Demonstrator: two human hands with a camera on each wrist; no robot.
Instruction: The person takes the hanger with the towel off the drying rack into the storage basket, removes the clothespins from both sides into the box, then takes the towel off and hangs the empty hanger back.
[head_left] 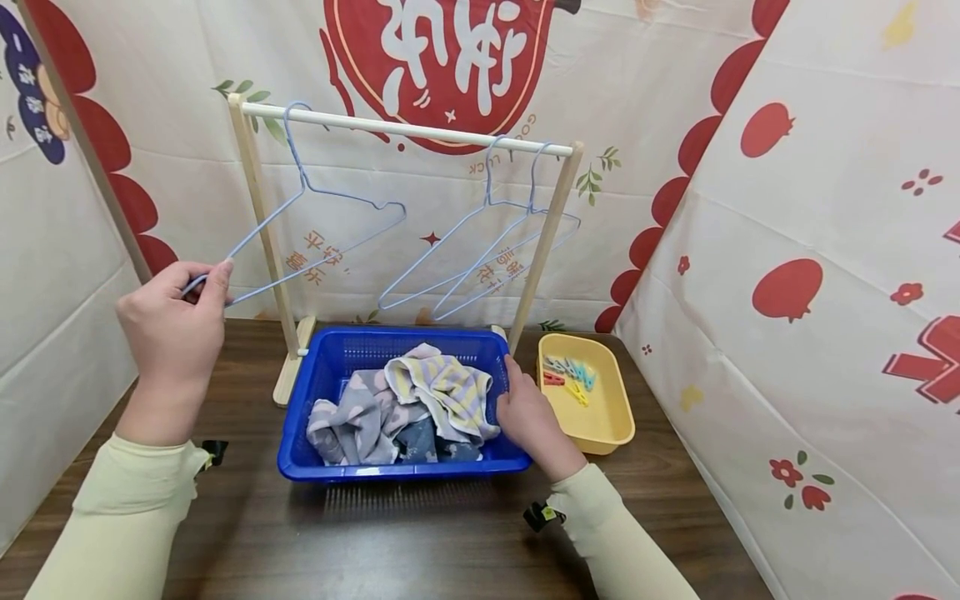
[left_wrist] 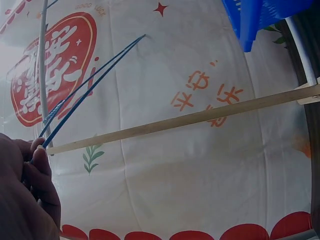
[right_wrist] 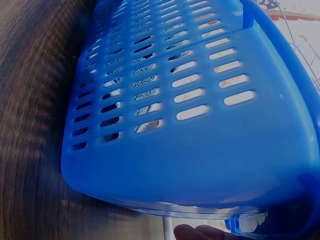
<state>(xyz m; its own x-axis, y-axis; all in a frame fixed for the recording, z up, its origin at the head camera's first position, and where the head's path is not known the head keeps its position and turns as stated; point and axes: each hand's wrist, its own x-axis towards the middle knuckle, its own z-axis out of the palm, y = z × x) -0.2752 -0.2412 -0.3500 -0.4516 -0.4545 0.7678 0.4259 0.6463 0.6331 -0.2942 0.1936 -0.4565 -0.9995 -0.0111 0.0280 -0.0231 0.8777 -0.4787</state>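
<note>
My left hand point(head_left: 174, 337) pinches the lower left corner of a blue wire clothes hanger point(head_left: 262, 223). This hanger's hook is over the rail point(head_left: 420, 131) of a wooden rack, near its left end. In the left wrist view, the hanger point(left_wrist: 95, 75) runs out from the fingers edge-on. My right hand point(head_left: 534, 421) grips the right rim of a blue plastic basket point(head_left: 360, 472). Inside the basket lie a grey patterned cloth point(head_left: 363, 417), a yellow-and-purple checked cloth point(head_left: 446, 387) and a dark blue-grey cloth point(head_left: 417, 439). The right wrist view shows the basket's slotted side point(right_wrist: 200, 155) close up.
Two more blue hangers point(head_left: 435, 265) hang near the rail's right end. Right of the basket, a yellow tray point(head_left: 611, 417) holds several small clothespins point(head_left: 577, 392). Behind the rack is a printed white cloth backdrop point(head_left: 637, 67). Everything stands on a dark wooden table point(head_left: 360, 550).
</note>
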